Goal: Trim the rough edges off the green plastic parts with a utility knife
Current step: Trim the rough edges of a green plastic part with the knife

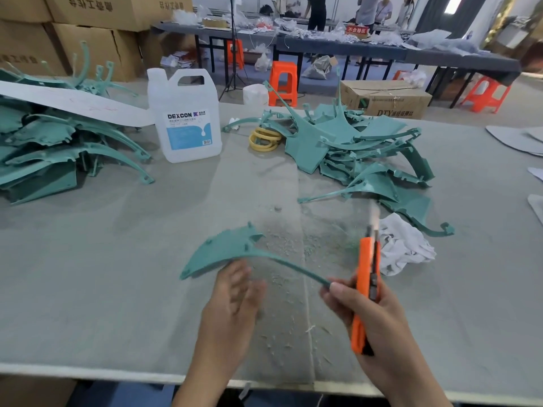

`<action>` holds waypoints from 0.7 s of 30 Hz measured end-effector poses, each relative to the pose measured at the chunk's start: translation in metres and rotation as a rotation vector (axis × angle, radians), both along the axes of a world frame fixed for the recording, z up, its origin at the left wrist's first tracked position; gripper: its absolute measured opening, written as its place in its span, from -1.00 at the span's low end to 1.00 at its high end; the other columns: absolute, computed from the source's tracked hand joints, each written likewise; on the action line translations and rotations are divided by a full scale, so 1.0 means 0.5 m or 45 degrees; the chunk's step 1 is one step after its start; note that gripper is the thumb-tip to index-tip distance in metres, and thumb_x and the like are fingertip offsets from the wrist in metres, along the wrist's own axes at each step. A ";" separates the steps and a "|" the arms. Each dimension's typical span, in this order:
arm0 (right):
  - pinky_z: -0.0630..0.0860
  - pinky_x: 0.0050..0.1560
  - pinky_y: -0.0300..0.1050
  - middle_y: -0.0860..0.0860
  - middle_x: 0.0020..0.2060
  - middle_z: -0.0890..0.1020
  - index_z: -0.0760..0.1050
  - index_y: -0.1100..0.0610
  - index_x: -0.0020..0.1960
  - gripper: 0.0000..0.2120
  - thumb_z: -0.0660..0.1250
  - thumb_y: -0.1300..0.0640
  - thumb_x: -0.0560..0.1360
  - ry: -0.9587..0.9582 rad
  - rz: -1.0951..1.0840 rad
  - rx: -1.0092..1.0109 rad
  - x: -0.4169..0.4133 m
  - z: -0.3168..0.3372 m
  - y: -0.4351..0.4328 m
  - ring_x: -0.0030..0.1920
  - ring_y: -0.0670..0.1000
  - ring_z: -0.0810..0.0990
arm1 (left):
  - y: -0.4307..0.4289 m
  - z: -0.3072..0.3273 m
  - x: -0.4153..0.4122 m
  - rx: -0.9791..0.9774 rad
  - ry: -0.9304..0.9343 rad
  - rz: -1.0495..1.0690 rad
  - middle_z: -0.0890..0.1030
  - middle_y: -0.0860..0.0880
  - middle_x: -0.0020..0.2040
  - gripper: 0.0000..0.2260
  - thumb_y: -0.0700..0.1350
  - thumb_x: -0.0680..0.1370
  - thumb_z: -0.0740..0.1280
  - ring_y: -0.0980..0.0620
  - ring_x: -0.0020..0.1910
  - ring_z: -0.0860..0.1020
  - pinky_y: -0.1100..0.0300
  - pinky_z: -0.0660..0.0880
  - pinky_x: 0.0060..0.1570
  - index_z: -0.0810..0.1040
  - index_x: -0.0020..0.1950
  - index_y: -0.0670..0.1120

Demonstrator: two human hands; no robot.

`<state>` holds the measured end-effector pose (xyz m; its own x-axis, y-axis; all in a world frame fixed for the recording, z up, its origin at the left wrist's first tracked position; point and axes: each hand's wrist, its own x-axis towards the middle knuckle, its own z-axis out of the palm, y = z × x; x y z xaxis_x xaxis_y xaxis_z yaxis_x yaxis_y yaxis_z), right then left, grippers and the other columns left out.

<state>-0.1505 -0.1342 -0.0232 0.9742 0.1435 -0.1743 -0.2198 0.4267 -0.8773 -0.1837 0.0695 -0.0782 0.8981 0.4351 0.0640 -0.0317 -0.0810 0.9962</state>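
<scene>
The green part (pixel 223 254) is held above the table (pixel 117 274), its long axis running from a wide end at 10 o'clock to a thin tail at 4 o'clock. The tail is met by the thumb of the right hand (pixel 370 312), which is wrapped around the utility knife (pixel 364 289), blade towards 12 o'clock. The left hand (pixel 232 301) is nearer the wide end, its blurred fingers (pixel 238 274) loosely extended at the lower edge with no grip seen.

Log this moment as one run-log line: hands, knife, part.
left hand: open, blurred, by wide end of green part | right hand: grips utility knife, blade out, part's thin end at thumb | blade clear of part
</scene>
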 end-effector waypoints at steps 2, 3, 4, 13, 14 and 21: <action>0.65 -0.16 -0.22 0.15 -0.24 0.62 0.56 0.12 -0.24 -0.79 0.51 0.34 0.23 0.080 -0.130 0.197 0.017 0.004 -0.014 -0.18 0.10 0.72 | 0.028 -0.013 -0.003 -0.027 0.036 0.155 0.70 0.19 -0.01 -0.61 0.28 0.39 0.49 0.12 0.00 0.67 0.39 0.50 -0.09 0.61 0.07 0.08; 0.64 -0.19 -0.25 0.11 -0.26 0.60 0.55 0.12 -0.23 -0.80 0.48 0.35 0.25 0.114 -0.174 0.258 0.024 0.005 -0.024 -0.20 0.06 0.72 | 0.044 -0.021 -0.004 -0.107 0.034 0.233 0.72 0.08 -0.06 -0.62 0.20 0.36 0.51 0.01 -0.06 0.68 0.37 0.52 -0.13 0.62 0.04 0.01; 0.63 -0.21 -0.27 0.07 -0.28 0.59 0.54 0.13 -0.22 -0.81 0.47 0.35 0.27 0.150 -0.202 0.288 0.032 0.006 -0.034 -0.22 0.04 0.71 | 0.059 -0.019 -0.005 -0.219 0.022 0.287 0.71 -0.03 -0.05 -0.57 0.15 0.30 0.52 -0.05 -0.09 0.68 0.32 0.55 -0.16 0.60 0.06 -0.04; 0.61 -0.38 -0.18 0.16 -0.12 0.73 0.53 0.17 0.07 -0.71 0.51 0.14 0.40 0.136 -0.071 -0.317 0.066 0.016 -0.074 -0.21 0.16 0.74 | 0.146 0.066 -0.045 0.720 -0.115 -0.040 0.66 0.33 0.06 -0.62 -0.17 0.50 0.49 0.37 0.04 0.59 0.52 0.43 0.02 0.64 0.11 0.33; 0.60 -0.39 -0.14 0.11 -0.08 0.73 0.53 0.14 0.11 -0.71 0.50 0.09 0.45 0.043 -0.096 -0.468 0.068 0.020 -0.074 -0.19 0.19 0.74 | 0.151 0.071 -0.048 0.724 -0.099 0.012 0.66 0.35 -0.08 -0.57 -0.21 0.53 0.47 0.42 -0.14 0.58 0.57 0.42 -0.14 0.62 0.14 0.35; 0.47 -0.55 -0.08 0.01 -0.36 0.58 0.51 -0.06 -0.11 -0.69 0.31 -0.30 0.52 -0.328 0.187 -0.902 0.035 0.030 -0.022 -0.48 0.09 0.58 | 0.138 0.075 0.006 1.019 0.108 0.123 0.29 0.17 0.54 -0.48 -0.19 0.64 0.27 0.10 0.54 0.27 0.17 0.18 0.50 0.29 0.57 0.12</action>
